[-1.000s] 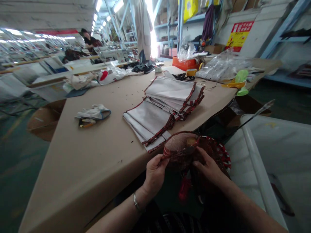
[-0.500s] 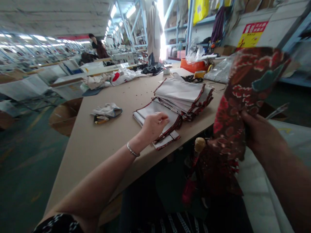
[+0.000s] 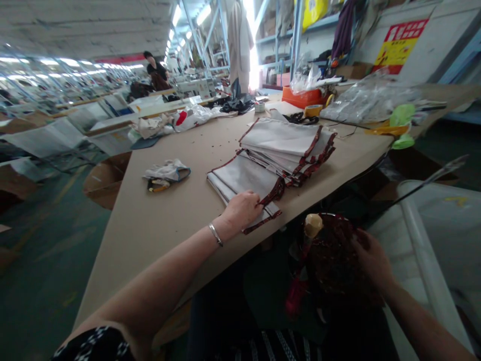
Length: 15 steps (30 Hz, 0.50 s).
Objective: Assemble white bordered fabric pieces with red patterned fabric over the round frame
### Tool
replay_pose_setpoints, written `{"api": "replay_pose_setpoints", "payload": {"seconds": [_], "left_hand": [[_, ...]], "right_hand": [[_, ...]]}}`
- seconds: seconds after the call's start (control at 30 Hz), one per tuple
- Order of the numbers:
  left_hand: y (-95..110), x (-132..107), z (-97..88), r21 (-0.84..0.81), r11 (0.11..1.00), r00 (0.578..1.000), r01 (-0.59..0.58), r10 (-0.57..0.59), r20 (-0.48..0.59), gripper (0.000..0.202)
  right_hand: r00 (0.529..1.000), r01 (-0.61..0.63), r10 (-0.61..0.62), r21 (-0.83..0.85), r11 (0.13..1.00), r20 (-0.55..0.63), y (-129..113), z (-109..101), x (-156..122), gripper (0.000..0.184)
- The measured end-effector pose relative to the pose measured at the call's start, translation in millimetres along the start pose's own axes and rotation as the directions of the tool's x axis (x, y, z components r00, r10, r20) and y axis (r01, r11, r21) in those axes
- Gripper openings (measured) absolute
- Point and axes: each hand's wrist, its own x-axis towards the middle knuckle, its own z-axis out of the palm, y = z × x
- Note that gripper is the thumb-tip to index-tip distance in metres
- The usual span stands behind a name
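Observation:
My left hand (image 3: 242, 209) rests on the near stack of folded grey cloth pieces with dark red patterned edges (image 3: 244, 180), its fingers curled and pinching the top piece at its red edge. A second, taller stack of the same pieces (image 3: 285, 143) lies just behind it on the brown table (image 3: 169, 220). My right hand (image 3: 372, 258) is down below the table edge, closed on a dark red patterned fabric bundle (image 3: 332, 260) in my lap. A pale wooden knob (image 3: 313, 224) sticks up at the bundle's left side.
A crumpled glove with a small yellow-handled tool (image 3: 165, 173) lies left of the stacks. Clear plastic bags (image 3: 361, 100), an orange box (image 3: 302, 96), tape rolls and a green object (image 3: 401, 125) crowd the far right. A white bin (image 3: 436, 235) stands right of me. A person (image 3: 155, 70) works far off.
My right hand has dropped the raised patterned fabric down into my lap. My left hand slid nearer along the near stack and took hold of its top piece at the edge.

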Motion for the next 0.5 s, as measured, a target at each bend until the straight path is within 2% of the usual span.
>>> {"api": "replay_pose_setpoints", "payload": {"seconds": [0.07, 0.13, 0.2, 0.27, 0.37, 0.43, 0.5], "left_hand": [[2, 0, -0.2, 0.048, 0.999, 1.0, -0.018, 0.017, 0.012, 0.028], [4, 1, -0.3, 0.067, 0.997, 0.999, -0.028, 0.026, 0.036, 0.029], [4, 2, -0.4, 0.027, 0.999, 0.998, -0.023, 0.021, 0.057, 0.029], [1, 5, -0.7, -0.04, 0.999, 0.998, -0.005, 0.008, 0.063, 0.029], [-7, 11, -1.1, -0.116, 0.993, 0.998, 0.03, -0.023, 0.063, 0.027], [-13, 14, -1.2, -0.153, 0.987, 0.997, 0.051, -0.041, 0.071, 0.024], [-16, 16, -1.7, -0.185, 0.98, 0.995, 0.069, -0.054, 0.084, 0.023]], "right_hand": [[0.998, 0.061, -0.06, 0.122, 0.991, -0.013, -39, -10, -9, 0.046], [0.984, 0.175, -0.179, 0.233, 0.957, -0.004, -80, -20, -23, 0.039], [0.941, 0.315, -0.338, 0.29, 0.904, 0.032, -114, -27, -39, 0.03], [0.866, 0.453, -0.496, 0.312, 0.835, 0.07, -141, -28, -53, 0.025], [0.744, 0.583, -0.655, 0.349, 0.734, 0.134, -164, -21, -67, 0.023], [0.696, 0.603, -0.694, 0.376, 0.704, 0.185, -170, -12, -73, 0.021], [0.668, 0.596, -0.707, 0.401, 0.696, 0.232, -172, -5, -79, 0.02]]}}
